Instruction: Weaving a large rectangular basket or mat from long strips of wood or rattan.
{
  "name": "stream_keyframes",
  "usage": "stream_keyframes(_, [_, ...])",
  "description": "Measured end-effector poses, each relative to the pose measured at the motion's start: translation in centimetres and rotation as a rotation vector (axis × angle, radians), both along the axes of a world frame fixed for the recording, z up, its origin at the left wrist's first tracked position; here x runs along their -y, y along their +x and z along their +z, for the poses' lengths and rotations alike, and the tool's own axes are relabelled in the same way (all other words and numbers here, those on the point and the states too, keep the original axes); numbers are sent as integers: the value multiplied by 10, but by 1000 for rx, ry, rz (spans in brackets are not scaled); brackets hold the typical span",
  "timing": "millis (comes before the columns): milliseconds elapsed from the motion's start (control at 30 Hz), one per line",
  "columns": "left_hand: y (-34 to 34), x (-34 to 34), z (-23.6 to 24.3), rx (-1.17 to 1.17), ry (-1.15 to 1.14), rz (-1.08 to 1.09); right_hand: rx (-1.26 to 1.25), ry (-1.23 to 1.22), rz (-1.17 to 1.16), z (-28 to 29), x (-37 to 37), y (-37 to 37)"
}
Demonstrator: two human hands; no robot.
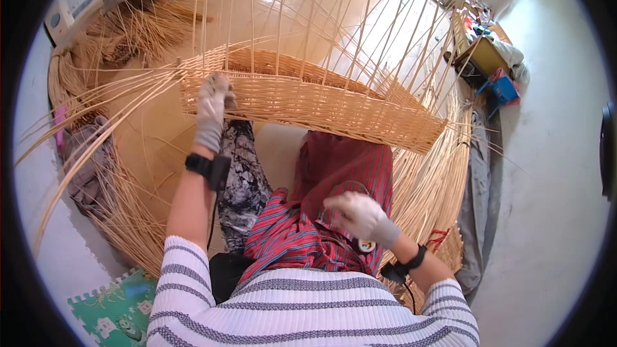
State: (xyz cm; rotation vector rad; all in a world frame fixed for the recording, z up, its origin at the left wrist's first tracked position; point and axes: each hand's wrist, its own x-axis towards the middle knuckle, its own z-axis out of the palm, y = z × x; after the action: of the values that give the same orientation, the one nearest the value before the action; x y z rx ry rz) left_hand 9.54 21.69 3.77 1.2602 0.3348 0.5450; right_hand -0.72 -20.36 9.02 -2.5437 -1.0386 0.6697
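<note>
Before the person's knees, a long rect. wicker basket (302,103) sits w/ its near wall toward the body; can't tell if it rests on the legs. L hand (217,93), gloved, grips the near wall's rim close to the L corner. R hand (361,215), also gloved, is blurred over the lap, well apart from the basket; can't tell if its fingers are curled or loose, nothing obvious in it. Tall stakes (281,19) rise from the walls; long loose weavers (164,81) fan out past the L corner. Main risks, I'd say: w/ just 1 hand on, at the L end, the R end could sag or twist; a stake bent too hard might crack; trailing weavers could snag or tangle. Below, red striped cloth (347,160) covers the lap. Further out: pale cane bundle (424,186) on the R, heaped rods (144,26) upper L, blue stool (504,87) near the R wall, green foam mat (96,308) lower L.
</note>
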Motion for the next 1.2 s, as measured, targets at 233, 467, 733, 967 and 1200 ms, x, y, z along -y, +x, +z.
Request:
stream_keyframes(233, [-5, -13, 29, 140, 257, -60, 517, 647, -166, 14, -201, 146])
stream_keyframes(467, [4, -24, -8, 155, 324, -5, 755, 289, -198, -19, -250, 179])
stream_keyframes(733, [3, 4, 6, 55, 434, 201, 834, 184, -426, -13, -266, 184])
stream_keyframes(967, [-20, 56, 11, 83, 856, 347, 699, 479, -249, -20, -243, 200])
stream_keyframes(1200, [2, 87, -2, -97, 1276, 372, 653, 429, -195, -14, -240, 214])
